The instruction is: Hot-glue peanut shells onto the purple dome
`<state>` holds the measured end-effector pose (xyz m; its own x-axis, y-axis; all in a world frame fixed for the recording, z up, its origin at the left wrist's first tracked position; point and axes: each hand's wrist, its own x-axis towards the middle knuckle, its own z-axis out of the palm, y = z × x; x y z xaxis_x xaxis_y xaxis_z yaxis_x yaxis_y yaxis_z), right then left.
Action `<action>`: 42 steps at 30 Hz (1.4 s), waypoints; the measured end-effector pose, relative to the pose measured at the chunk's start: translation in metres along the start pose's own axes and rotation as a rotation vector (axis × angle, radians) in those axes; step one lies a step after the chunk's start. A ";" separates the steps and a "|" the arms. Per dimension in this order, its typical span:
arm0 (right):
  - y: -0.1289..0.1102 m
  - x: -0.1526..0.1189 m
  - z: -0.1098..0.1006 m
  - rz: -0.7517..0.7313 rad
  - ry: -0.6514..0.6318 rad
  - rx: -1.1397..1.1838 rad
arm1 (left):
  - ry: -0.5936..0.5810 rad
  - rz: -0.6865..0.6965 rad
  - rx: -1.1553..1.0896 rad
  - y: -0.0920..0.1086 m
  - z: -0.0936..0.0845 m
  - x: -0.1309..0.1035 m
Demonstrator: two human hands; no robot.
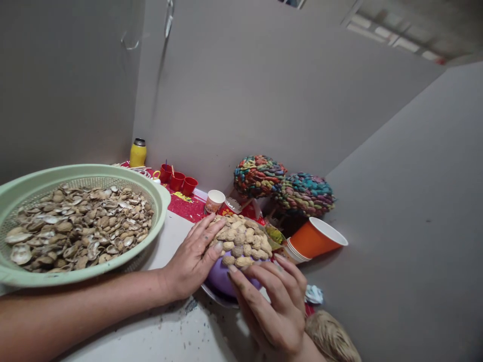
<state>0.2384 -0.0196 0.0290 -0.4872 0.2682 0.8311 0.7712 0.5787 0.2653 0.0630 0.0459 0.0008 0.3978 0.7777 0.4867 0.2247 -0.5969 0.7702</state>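
Note:
A purple balloon-like form (pixel 217 281) sits low in a shallow dish (pixel 219 300), its upper part covered with whole peanuts (pixel 249 232). Against the left side of this covering lies my left hand (pixel 194 259), fingers stretched out and thumb on the purple edge. My right hand (pixel 273 301) is at the near right side, fingers curled, with its fingertips at a peanut (pixel 244 262) on the lower rim of the covering. The right thumb is mostly hidden. To the left stands a pale green colander (pixel 165 201) with many peanut shells (pixel 86 221).
Behind are red cups (pixel 177 181), a yellow bottle (pixel 138 153) and a paper cup (pixel 215 201) on a red cloth (pixel 181 207). Colourful lumpy pieces (pixel 260 176) lean at the wall. Orange paper cups (pixel 307 239) lie right, near a bundle of beige strands (pixel 332 337).

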 end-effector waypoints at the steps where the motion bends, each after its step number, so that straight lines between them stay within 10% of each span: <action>1: 0.001 0.001 0.000 -0.006 -0.014 -0.002 | 0.000 0.003 -0.003 0.000 0.000 0.000; 42: 0.004 0.019 -0.004 -0.031 -0.172 -0.022 | 0.012 0.046 0.017 -0.001 0.003 -0.002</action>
<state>0.2336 -0.0157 0.0480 -0.5723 0.3798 0.7268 0.7626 0.5725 0.3013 0.0649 0.0446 -0.0020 0.3975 0.7516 0.5264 0.2219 -0.6354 0.7396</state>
